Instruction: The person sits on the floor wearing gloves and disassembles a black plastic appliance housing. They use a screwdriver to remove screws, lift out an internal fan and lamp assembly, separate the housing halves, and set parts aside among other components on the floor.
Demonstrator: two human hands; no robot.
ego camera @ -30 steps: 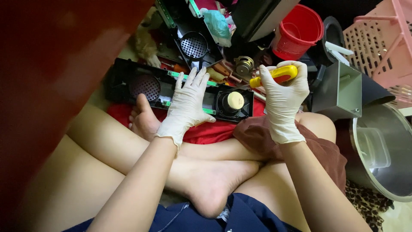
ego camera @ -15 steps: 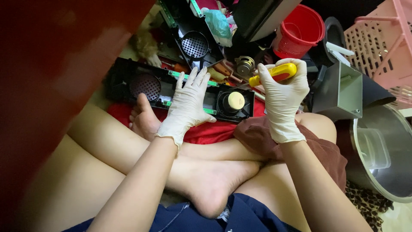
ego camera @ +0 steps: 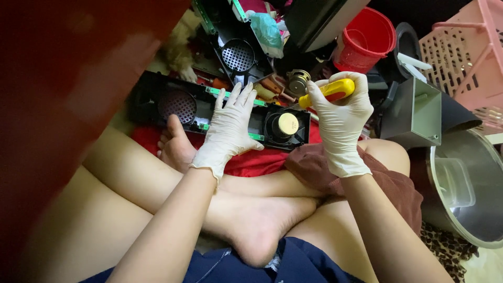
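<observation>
**A:** What is each hand doing here?

**B:** The left hand (ego camera: 229,131), in a thin cream latex glove, lies flat with its fingers spread apart on the long black speaker panel (ego camera: 220,112) at the middle of the frame, pressing it down onto the red cloth (ego camera: 262,160). The right hand (ego camera: 340,123), gloved the same, has its fingers clamped around a screwdriver (ego camera: 330,90) with a yellow and red handle, just right of centre.

**A:** Where does the tip go?

**B:** The shaft is hidden behind the glove, so I can't tell for sure; it seems to point down toward the right end of the panel, near the round speaker cone (ego camera: 285,126) with its pale yellow cap.

**A:** How would you handle that well?

**B:** I'd judge the flat palm should bear firmly, since the panel sits on soft cloth and could rock. Keep the driver in line with the screw and push before turning; hard plastic strips easily.

**A:** And the materials around?

**B:** The panel is matte black plastic with a perforated round grille (ego camera: 178,105) at its left end and green circuit strips along it. At the upper right stand a ribbed red plastic bucket (ego camera: 367,39) and a pink lattice basket (ego camera: 461,57). A grey metal box (ego camera: 414,112) and a shiny steel pot (ego camera: 466,188) sit at the right edge.
</observation>
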